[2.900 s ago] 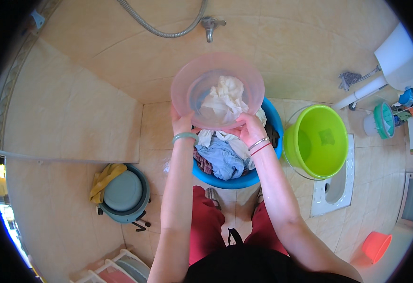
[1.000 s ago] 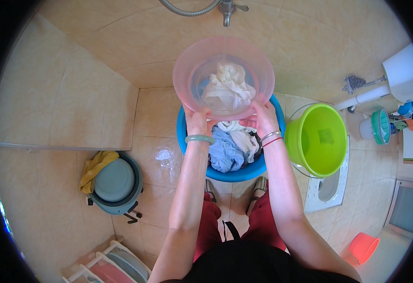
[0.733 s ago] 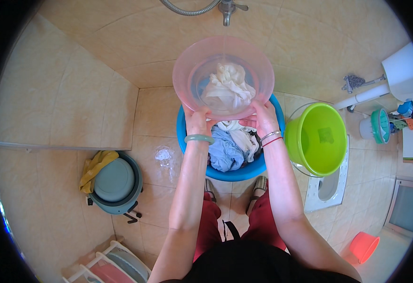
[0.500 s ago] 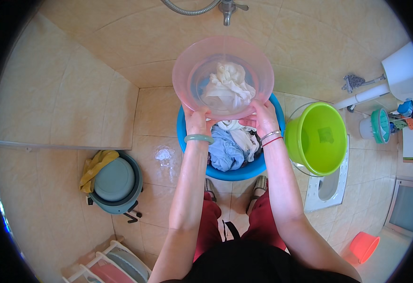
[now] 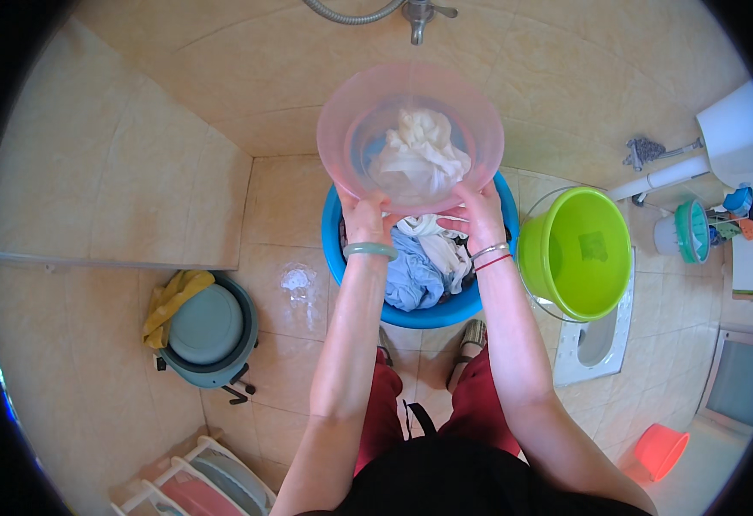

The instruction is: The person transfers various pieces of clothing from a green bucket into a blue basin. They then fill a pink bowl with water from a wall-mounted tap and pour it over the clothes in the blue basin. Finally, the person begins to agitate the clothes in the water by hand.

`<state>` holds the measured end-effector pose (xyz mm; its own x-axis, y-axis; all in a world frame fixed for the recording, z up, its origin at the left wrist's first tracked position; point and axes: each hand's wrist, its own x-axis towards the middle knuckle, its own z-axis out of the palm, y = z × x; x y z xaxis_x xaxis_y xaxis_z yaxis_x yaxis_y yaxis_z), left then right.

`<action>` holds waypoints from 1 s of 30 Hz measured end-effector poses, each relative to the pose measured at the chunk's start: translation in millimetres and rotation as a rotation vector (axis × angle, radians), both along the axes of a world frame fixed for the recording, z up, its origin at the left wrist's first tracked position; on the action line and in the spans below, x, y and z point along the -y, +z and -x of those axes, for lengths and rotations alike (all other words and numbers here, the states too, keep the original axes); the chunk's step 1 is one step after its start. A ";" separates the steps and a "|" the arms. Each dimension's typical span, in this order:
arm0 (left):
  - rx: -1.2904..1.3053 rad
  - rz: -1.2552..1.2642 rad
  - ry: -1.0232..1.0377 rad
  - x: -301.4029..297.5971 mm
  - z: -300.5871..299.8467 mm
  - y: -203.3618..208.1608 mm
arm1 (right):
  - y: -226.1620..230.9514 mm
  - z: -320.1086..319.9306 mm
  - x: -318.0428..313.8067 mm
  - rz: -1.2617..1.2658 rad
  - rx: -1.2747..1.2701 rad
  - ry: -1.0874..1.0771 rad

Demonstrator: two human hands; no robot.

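Observation:
Both my hands hold up a translucent pink basin by its near edge, above a blue tub. My left hand grips the left of that edge, and my right hand the right. Some fingers are hidden under the basin. Inside it a crumpled white cloth lies in water. The tap is on the wall beyond, and a faint stream seems to fall from it into the basin. Light blue clothing and white clothing lie in the tub below.
A lime-green bucket with a wire handle stands right of the tub, beside a squat toilet. On the left sits a grey-green wheeled container with a yellow cloth. A white rack is at lower left, a red bucket at lower right.
The basin and my hands have shifted very slightly away from me. My grip is the same, and the cloth still lies in the basin.

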<state>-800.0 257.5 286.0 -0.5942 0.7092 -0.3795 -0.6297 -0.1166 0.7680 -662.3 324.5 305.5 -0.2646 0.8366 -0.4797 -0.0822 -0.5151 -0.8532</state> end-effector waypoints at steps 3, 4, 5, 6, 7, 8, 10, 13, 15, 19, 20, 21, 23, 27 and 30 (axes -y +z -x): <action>0.006 0.017 0.013 -0.2 -3.3 6.7 | -6.6 2.4 -0.2 0.043 -0.012 -0.002; 0.006 0.006 0.011 -1.0 -3.0 4.5 | -8.8 2.3 -0.9 0.069 -0.024 -0.002; 0.006 -0.005 0.010 -2.5 -2.6 0.7 | -10.0 1.3 -1.3 0.053 -0.027 -0.001; 0.005 -0.015 0.011 -2.9 -2.2 -1.3 | -9.0 1.3 -0.6 0.039 -0.031 0.002; 0.025 -0.020 0.018 -2.7 -2.5 -2.9 | -7.3 1.3 0.2 0.024 -0.034 0.005; 0.045 -0.025 0.026 -2.3 -3.1 -4.0 | -4.3 1.1 1.4 0.034 -0.024 0.011; 0.064 -0.035 0.039 -2.5 -4.9 -3.6 | 8.0 3.4 6.1 0.053 -0.005 0.021; 0.052 -0.041 0.045 -3.8 -7.8 -3.0 | 6.4 3.6 9.0 0.062 -0.014 0.039; 0.028 -0.043 0.035 -4.2 -8.8 -3.1 | 4.5 -0.2 7.2 0.070 -0.033 0.044; 0.000 -0.014 0.024 -4.6 -11.4 -2.3 | -1.1 -3.9 2.0 0.059 -0.023 0.066; 0.010 -0.029 0.023 -4.9 -12.0 -1.7 | -0.7 -4.6 0.8 0.053 -0.012 0.063; 0.019 -0.043 0.025 -4.5 -12.0 -1.4 | 2.2 -4.0 0.4 0.048 -0.001 0.063; 0.028 -0.046 0.019 -4.3 -12.1 -2.2 | 3.5 -2.8 0.8 0.039 0.000 0.051; 0.041 -0.039 0.006 -4.2 -14.5 2.9 | 1.1 -2.9 0.9 0.030 -0.018 0.012; 0.035 -0.031 -0.015 -4.8 -13.6 2.3 | -1.2 -3.6 0.7 0.033 -0.030 -0.006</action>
